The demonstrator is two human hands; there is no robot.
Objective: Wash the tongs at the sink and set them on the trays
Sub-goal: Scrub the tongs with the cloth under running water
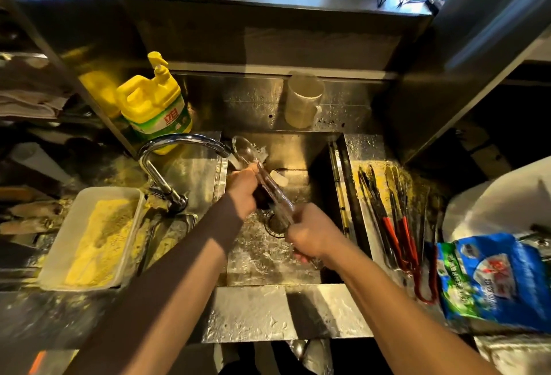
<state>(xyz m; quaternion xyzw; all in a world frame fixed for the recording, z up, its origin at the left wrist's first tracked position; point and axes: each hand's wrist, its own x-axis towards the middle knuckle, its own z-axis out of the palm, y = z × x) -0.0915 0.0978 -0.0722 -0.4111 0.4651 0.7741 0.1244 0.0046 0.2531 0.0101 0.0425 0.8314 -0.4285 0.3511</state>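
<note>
Over the steel sink [310, 148] I hold a pair of clear plastic tongs [256, 165], its spoon-shaped tip pointing up toward the faucet spout [190, 140]. My right hand [313, 239] grips the tongs' lower handle end. My left hand [243, 191] is closed around the middle of the tongs, with something dark pressed against them. Several red-handled metal tongs [393, 219] lie on the wet steel tray [365, 151] right of the sink.
A yellow dish-soap pump bottle [155, 103] stands behind the faucet. A white tub of yellow crumbs [92, 237] sits left of the sink. A clear measuring jug [302, 100] rests at the back ledge. A blue-green bag [492, 279] lies at the right.
</note>
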